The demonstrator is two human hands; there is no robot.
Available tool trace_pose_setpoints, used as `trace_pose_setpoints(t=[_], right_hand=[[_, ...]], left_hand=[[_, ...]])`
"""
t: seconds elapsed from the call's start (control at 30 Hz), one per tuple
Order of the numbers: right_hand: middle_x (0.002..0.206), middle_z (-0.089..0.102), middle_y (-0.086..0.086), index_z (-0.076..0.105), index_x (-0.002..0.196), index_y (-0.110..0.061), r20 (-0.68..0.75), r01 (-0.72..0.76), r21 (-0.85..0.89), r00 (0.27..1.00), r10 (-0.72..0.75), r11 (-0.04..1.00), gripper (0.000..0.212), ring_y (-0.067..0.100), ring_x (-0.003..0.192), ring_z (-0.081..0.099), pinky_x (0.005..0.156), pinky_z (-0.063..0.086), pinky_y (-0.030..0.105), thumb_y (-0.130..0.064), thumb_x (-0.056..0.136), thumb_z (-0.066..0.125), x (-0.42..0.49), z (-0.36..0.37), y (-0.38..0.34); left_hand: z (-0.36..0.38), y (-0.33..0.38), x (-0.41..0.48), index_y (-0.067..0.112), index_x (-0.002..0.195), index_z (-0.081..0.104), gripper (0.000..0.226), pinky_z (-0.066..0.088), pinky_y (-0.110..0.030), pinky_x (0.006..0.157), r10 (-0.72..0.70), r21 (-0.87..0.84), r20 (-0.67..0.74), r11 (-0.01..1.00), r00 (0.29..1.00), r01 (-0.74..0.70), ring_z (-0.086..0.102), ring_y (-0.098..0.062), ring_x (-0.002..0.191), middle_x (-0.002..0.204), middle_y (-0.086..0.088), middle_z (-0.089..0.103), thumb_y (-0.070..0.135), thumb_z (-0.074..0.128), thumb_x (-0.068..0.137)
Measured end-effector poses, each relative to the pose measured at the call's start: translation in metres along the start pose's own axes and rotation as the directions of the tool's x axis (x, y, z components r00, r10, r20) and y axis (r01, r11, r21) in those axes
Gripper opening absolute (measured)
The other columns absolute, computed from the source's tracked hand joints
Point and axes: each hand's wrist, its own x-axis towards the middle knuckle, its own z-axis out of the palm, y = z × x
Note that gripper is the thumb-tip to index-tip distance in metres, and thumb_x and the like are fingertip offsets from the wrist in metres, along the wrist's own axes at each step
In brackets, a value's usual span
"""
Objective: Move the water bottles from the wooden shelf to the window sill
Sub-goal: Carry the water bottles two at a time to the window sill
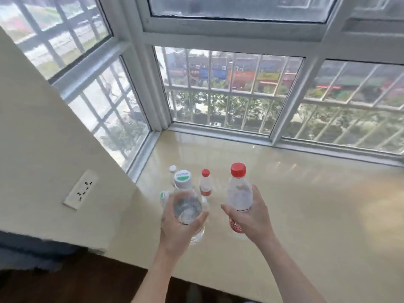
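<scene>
My left hand (pixel 176 228) grips a clear water bottle with a grey-and-green cap (pixel 185 202) over the near left part of the cream window sill (pixel 306 204). In my right hand (pixel 249 217) is a red-capped bottle with a red label (pixel 238 193), held upright just above the sill. Three more bottles stand behind them near the sill's left corner: a small red-capped one (pixel 206 182), a white-capped one (pixel 172 171), and one partly hidden behind my left bottle (pixel 164 196). The wooden shelf is out of view.
White-framed barred windows (pixel 229 90) close the sill at the back and left. A cream wall with a power socket (pixel 80 189) rises on the left. Dark wooden floor (pixel 76 281) lies below the sill's front edge. The sill stretches bare to the right.
</scene>
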Motion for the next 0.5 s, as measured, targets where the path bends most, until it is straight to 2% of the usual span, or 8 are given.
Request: trace_pose_setpoints(t=[0.1,0.13,0.2,0.3,0.33,0.4,0.43,0.5], right_hand=[[0.077,0.061,-0.009,0.055,0.106,-0.016,-0.101,-0.045,0.002,0.994,0.045,0.999,0.057,0.003,0.057,0.055,0.053,0.046,0.017,-0.03,0.065,0.092,-0.003,-0.017,0.01],[0.078,0.062,-0.009,0.055,0.106,-0.02,-0.131,-0.051,0.002,0.99,0.051,0.999,0.055,0.005,0.061,0.058,0.057,0.048,0.017,-0.03,0.066,0.091,-0.004,-0.022,0.016],[0.09,0.064,-0.015,0.055,0.104,-0.031,-0.186,-0.062,-0.011,0.981,0.059,0.998,0.055,0.006,0.078,0.062,0.068,0.05,0.019,-0.042,0.062,0.087,-0.007,-0.03,0.024],[0.097,0.063,-0.025,0.054,0.105,-0.037,-0.245,-0.091,0.005,0.965,0.09,0.996,0.062,0.004,0.091,0.062,0.078,0.052,0.025,-0.056,0.053,0.082,-0.006,-0.04,0.039],[0.099,0.063,-0.025,0.055,0.106,-0.038,-0.262,-0.1,0.012,0.96,0.1,0.995,0.064,0.004,0.094,0.062,0.08,0.052,0.027,-0.058,0.052,0.082,-0.005,-0.043,0.045],[0.101,0.065,-0.022,0.056,0.109,-0.039,-0.291,-0.116,0.021,0.95,0.117,0.993,0.065,0.007,0.098,0.063,0.083,0.052,0.029,-0.056,0.052,0.084,-0.001,-0.047,0.059],[0.101,0.065,-0.021,0.057,0.108,-0.04,-0.302,-0.122,0.022,0.945,0.123,0.992,0.065,0.007,0.098,0.064,0.083,0.051,0.028,-0.054,0.052,0.085,0.002,-0.049,0.068],[0.099,0.065,-0.023,0.057,0.107,-0.04,-0.312,-0.136,0.02,0.94,0.135,0.991,0.064,0.006,0.095,0.064,0.08,0.05,0.025,-0.051,0.051,0.087,0.013,-0.054,0.09]], left_hand=[[0.021,-0.007,0.017,0.028,0.107,0.058,0.05,0.049,-0.015,0.083,0.004,-0.043,0.121,0.999,0.993,0.001,0.066,-0.012,0.101,0.104,0.012,0.066,0.024,0.085,0.066],[0.028,-0.011,0.021,0.029,0.108,0.058,0.051,0.05,-0.019,0.085,-0.006,-0.049,0.15,0.999,0.989,0.013,0.065,-0.014,0.103,0.105,0.01,0.066,0.026,0.086,0.066],[0.043,-0.016,0.025,0.032,0.107,0.058,0.052,0.05,-0.026,0.086,-0.024,-0.058,0.201,0.998,0.979,0.036,0.065,-0.015,0.103,0.104,0.008,0.066,0.035,0.085,0.063],[0.066,-0.026,0.031,0.04,0.102,0.058,0.049,0.05,-0.022,0.084,-0.038,-0.048,0.263,0.997,0.964,0.052,0.065,-0.012,0.099,0.1,0.013,0.066,0.043,0.083,0.06],[0.073,-0.031,0.034,0.042,0.102,0.058,0.049,0.05,-0.021,0.084,-0.05,-0.039,0.28,0.997,0.959,0.063,0.066,-0.011,0.099,0.1,0.013,0.066,0.043,0.083,0.06],[0.086,-0.045,0.04,0.037,0.107,0.058,0.052,0.053,-0.032,0.087,-0.09,-0.029,0.296,0.994,0.951,0.103,0.066,-0.017,0.099,0.101,0.008,0.066,0.039,0.084,0.062],[0.094,-0.053,0.044,0.033,0.109,0.059,0.053,0.053,-0.038,0.089,-0.105,-0.031,0.302,0.992,0.947,0.12,0.066,-0.02,0.099,0.102,0.003,0.067,0.037,0.085,0.063],[0.112,-0.074,0.052,0.031,0.108,0.059,0.051,0.053,-0.041,0.09,-0.127,-0.029,0.3,0.989,0.946,0.142,0.066,-0.021,0.098,0.101,-0.001,0.067,0.034,0.084,0.063]])
